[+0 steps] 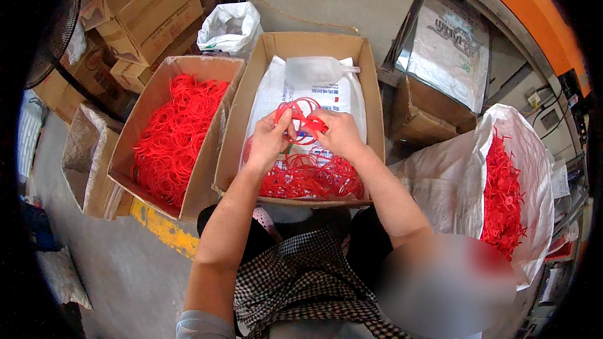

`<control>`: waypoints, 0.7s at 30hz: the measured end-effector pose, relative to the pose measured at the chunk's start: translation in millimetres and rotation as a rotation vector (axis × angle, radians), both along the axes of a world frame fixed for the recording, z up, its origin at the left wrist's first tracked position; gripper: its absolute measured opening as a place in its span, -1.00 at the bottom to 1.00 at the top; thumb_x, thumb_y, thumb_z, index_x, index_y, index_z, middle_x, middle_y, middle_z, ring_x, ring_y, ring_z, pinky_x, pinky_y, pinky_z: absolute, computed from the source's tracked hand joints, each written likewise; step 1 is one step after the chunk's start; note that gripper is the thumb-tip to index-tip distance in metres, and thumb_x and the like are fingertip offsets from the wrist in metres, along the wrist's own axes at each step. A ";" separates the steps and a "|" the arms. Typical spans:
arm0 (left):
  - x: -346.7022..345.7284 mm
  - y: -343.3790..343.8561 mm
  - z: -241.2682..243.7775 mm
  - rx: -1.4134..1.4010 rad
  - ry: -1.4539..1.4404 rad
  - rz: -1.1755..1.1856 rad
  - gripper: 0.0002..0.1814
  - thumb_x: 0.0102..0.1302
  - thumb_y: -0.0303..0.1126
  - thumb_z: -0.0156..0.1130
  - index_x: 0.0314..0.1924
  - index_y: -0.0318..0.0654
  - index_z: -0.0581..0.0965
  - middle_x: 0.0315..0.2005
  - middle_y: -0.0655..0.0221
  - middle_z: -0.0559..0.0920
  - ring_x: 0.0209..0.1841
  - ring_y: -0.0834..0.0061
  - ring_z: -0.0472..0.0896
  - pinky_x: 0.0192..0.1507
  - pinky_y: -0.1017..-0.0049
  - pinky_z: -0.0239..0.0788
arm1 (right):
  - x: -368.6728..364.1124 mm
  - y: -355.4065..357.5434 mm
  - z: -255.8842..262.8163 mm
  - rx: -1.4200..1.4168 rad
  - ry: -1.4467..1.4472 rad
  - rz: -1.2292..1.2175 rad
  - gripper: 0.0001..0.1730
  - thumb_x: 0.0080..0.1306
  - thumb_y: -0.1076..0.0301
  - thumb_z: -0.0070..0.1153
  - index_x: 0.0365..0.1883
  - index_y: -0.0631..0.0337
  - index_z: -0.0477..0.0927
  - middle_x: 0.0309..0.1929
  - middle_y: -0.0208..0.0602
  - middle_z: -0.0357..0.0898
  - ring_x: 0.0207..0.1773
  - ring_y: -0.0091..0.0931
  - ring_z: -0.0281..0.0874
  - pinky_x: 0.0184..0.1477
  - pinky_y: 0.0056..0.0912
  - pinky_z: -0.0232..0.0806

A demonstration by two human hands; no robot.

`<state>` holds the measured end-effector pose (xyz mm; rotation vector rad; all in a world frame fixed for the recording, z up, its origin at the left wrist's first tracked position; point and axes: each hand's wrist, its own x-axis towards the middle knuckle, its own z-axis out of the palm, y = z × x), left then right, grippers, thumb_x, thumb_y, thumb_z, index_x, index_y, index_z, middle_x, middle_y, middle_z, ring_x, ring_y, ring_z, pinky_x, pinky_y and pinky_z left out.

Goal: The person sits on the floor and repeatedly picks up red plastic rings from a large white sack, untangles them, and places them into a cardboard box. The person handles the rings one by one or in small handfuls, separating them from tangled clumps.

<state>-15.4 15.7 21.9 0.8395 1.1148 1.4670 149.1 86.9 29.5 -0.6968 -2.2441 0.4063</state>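
Both hands meet above a cardboard box (374,150) lined with a white printed woven sack (268,99). Between them is a cluster of thin red plastic rings (306,103). My left hand (272,136) pinches the rings between thumb and fingers. My right hand (341,133) grips a bunched red plastic part (316,125) at the cluster's right side; its fingers partly hide it. Below the hands, a loose heap of red plastic pieces (311,179) lies along the box's near side. A translucent plastic scoop (313,69) rests at the far end on the sack.
Left of the box stands another cardboard box (202,61) heaped with red rings (179,136). A white woven sack (471,150) at right holds red plastic scraps (503,197). A white bag (231,28), stacked cartons (150,14) and a fan (56,33) stand farther back.
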 end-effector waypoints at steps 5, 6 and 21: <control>-5.1 7.4 -2.8 0.039 -0.175 0.105 -0.71 0.39 -0.18 -0.06 -0.31 -0.24 0.49 -0.74 0.57 0.31 -0.70 0.78 0.15 -0.66 0.73 -0.09 | -6.5 -2.2 0.7 -0.148 0.274 0.114 -0.82 0.15 0.33 0.15 -0.39 0.28 0.51 -0.53 -0.21 0.48 -0.50 -0.36 0.44 -0.40 -0.41 0.27; -2.8 7.4 -2.7 0.022 -0.138 0.133 -0.70 0.39 -0.17 -0.06 -0.33 -0.24 0.49 -0.75 0.58 0.30 -0.70 0.78 0.15 -0.66 0.72 -0.09 | -10.4 -3.2 -3.5 -0.411 0.398 0.097 -0.82 0.16 0.35 0.17 -0.42 0.28 0.48 -0.56 -0.33 0.41 -0.51 -0.55 0.29 -0.42 -0.50 0.21; 2.7 19.4 -25.1 0.225 0.425 0.551 -0.70 0.40 -0.23 -0.08 -0.45 -0.22 0.43 -0.71 0.58 0.34 -0.63 0.79 0.25 -0.62 0.71 0.04 | -4.9 27.3 -21.4 -1.390 1.363 0.172 -0.75 0.38 0.23 -0.16 -0.50 0.10 0.32 -0.69 -0.60 0.09 -0.70 -0.68 -0.03 -0.69 -0.64 -0.15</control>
